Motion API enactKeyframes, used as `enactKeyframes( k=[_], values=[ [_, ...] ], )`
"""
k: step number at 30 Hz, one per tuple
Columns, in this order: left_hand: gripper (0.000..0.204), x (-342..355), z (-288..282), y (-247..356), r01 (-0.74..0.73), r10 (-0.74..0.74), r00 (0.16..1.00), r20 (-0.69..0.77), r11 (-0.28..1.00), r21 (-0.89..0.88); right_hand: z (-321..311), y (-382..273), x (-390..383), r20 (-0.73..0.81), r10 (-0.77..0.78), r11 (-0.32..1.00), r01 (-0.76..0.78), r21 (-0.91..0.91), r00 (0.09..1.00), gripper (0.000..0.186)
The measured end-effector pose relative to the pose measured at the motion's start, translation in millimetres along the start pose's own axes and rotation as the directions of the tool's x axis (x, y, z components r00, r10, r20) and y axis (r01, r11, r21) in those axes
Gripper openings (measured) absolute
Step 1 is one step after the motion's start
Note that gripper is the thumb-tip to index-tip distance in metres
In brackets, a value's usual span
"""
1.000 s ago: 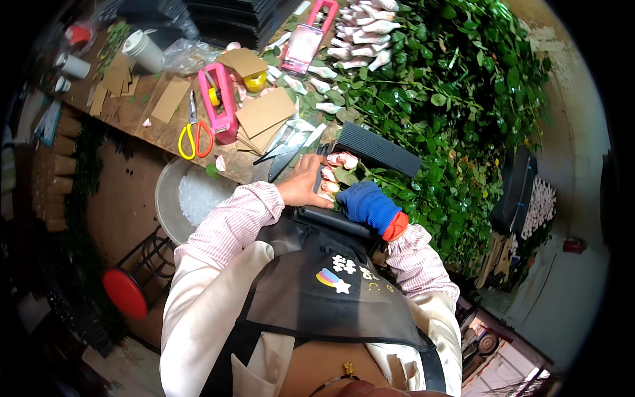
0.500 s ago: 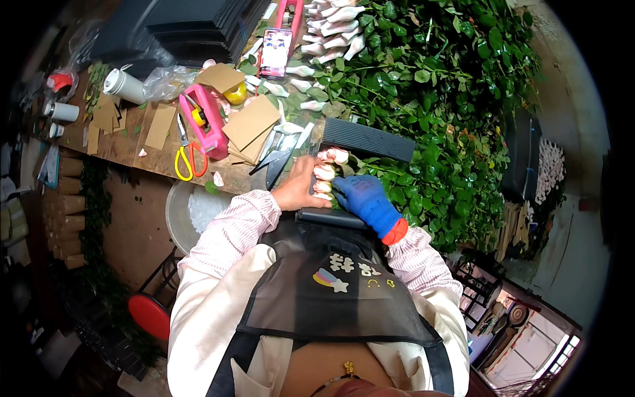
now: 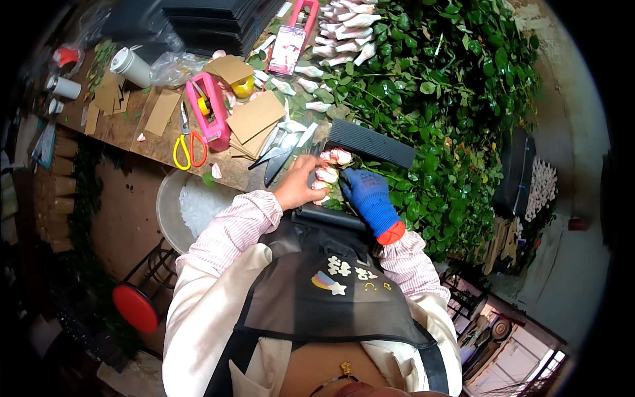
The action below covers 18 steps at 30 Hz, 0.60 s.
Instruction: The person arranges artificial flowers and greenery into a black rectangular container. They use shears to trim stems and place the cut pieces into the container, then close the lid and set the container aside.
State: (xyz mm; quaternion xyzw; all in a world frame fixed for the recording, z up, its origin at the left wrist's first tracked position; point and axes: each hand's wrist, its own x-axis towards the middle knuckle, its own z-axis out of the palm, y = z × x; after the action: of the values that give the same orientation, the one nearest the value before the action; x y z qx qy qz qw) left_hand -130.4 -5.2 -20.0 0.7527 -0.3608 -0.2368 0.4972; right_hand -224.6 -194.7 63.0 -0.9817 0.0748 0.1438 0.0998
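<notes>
Several pale pink roses (image 3: pixel 325 175) lie in a short row on the bench, heads to the left. My bare left hand (image 3: pixel 297 185) curls around the heads from the left, fingers at the far side and thumb at the near side. My right hand (image 3: pixel 368 198), in a blue knitted glove with a red-orange cuff, is closed just behind the heads, where the stems are; its fingertips are partly hidden. A dark ribbed block (image 3: pixel 372 143) lies just beyond the roses. A black roll-like edge (image 3: pixel 331 217) runs along the near side, against my apron.
Leafy stems (image 3: pixel 436 126) are heaped at the right, with net-wrapped rose heads (image 3: pixel 347 33) at the back. To the left lie cardboard pieces (image 3: pixel 256 117), a pink tape dispenser (image 3: pixel 210 112), scissors (image 3: pixel 190 142), a dark-bladed tool (image 3: pixel 276 162) and a phone (image 3: pixel 287 50). A bucket (image 3: pixel 167 210) stands below.
The bench scene has shifted slightly rightward in view. My left hand has spread a little around the rose heads, and fewer heads show. My gloved hand has moved slightly up along them.
</notes>
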Motion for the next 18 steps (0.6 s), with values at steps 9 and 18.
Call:
enactKeyframes(
  k=[9,18],
  values=[
    [0.048,9.5,12.8,1.9,0.19,-0.195,0.98,-0.043,0.977,-0.101,-1.9,3.8,-11.8,-0.054,-0.044,0.997,0.047,0.06,0.998,0.029],
    [0.04,7.4,16.4,2.3,0.119,-0.128,0.984,-0.127,0.99,-0.071,0.4,11.2,21.0,0.066,0.317,0.947,-0.313,-0.072,0.946,0.046]
  ],
)
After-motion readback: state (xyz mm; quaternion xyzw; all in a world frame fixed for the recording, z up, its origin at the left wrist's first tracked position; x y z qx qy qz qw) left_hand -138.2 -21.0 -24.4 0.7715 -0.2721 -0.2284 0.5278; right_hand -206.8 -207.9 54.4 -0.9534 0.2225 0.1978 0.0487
